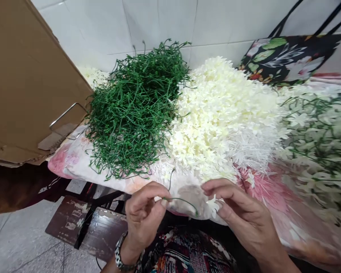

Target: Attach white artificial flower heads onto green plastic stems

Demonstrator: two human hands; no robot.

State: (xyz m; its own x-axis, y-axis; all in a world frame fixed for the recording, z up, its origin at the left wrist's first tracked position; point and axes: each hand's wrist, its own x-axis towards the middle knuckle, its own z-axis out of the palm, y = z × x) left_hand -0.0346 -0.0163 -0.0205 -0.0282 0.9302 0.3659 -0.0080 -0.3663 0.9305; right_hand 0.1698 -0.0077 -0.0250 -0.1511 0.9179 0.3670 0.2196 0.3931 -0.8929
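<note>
My left hand (pixel 147 210), with a metal watch at the wrist, pinches a thin green plastic flower stem (pixel 184 201). One branch of the stem points up and another curves right toward my other hand. A bit of white shows at the left fingertips. Between the thumb and fingers of my right hand (pixel 238 212) is a small white artificial flower (pixel 213 206), just right of the stem's tip; a small gap seems to part them. Beyond my hands lie a heap of green stems (pixel 136 102) and a heap of cream-white artificial flowers (pixel 216 110).
A floral cloth (pixel 116 182) lies under the heaps. A cardboard box (pixel 31 83) stands at left, with a bent metal wire (pixel 66 113) beside it. White flowers with green stems (pixel 321 148) pile up at right. Behind are a black floral bag (pixel 290 58) and a tiled wall (pixel 216 22).
</note>
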